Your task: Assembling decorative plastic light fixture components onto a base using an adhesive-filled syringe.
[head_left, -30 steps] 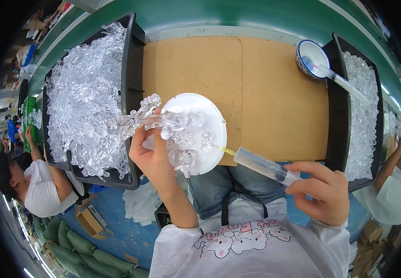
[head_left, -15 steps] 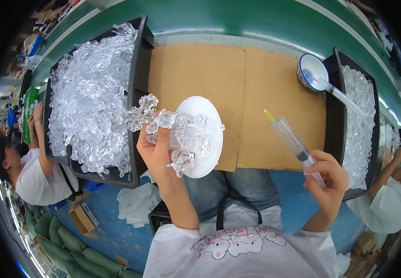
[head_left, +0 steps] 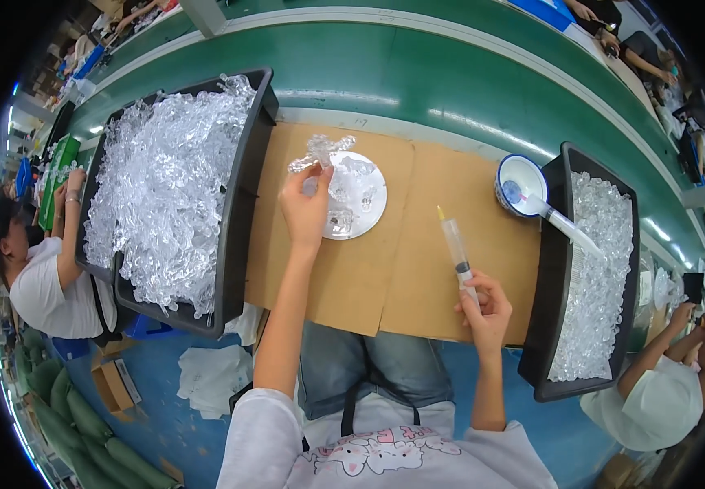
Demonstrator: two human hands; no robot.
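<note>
My left hand reaches out over the brown cardboard sheet and grips a round white plate by its left rim. A clear plastic branched piece with several small parts sits on the plate. My right hand is closer to my body and holds a clear syringe upright, its yellow tip pointing away from me. Between the plate and the syringe lies bare cardboard.
A black tray heaped with clear plastic pieces stands at the left. Another black tray of clear parts is at the right. A blue-rimmed bowl holds a second syringe. Behind runs a green conveyor. Other people work on both sides.
My left hand has moved the plate away from me and lowered it toward the cardboard. My right hand pulled the syringe off the plate and turned it upright.
</note>
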